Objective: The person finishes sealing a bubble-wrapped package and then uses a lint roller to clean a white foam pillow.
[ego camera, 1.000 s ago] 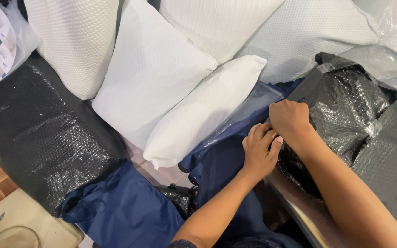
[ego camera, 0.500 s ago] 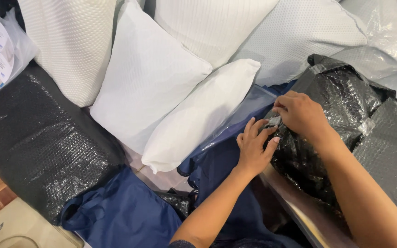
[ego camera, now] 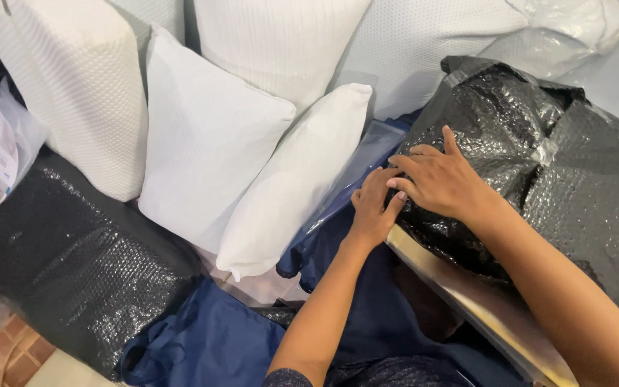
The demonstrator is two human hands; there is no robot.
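Two hands on a glossy black bubble-wrap parcel (ego camera: 539,179), bulky and crinkled, at right beside a metal edge (ego camera: 467,294). Right hand (ego camera: 442,179) flat on top, fingers spread, gripping nothing. Left hand (ego camera: 375,208) pressed to the near edge, fingers loosely bent; whether pinching, cannot tell. Beneath, navy blue fabric (ego camera: 209,344). Leftward, a smooth white pillow (ego camera: 295,179), a textured cushion (ego camera: 73,86), another black wrapped bundle (ego camera: 73,265).

We look down on a heap of white pillows (ego camera: 209,165) filling the frame from nine to two o'clock. At seven o'clock a patch of reddish brick floor (ego camera: 1,347) shows beside a pale beige surface (ego camera: 66,373). Navy cloth (ego camera: 209,337) spreads at six o'clock. The light is soft and even.
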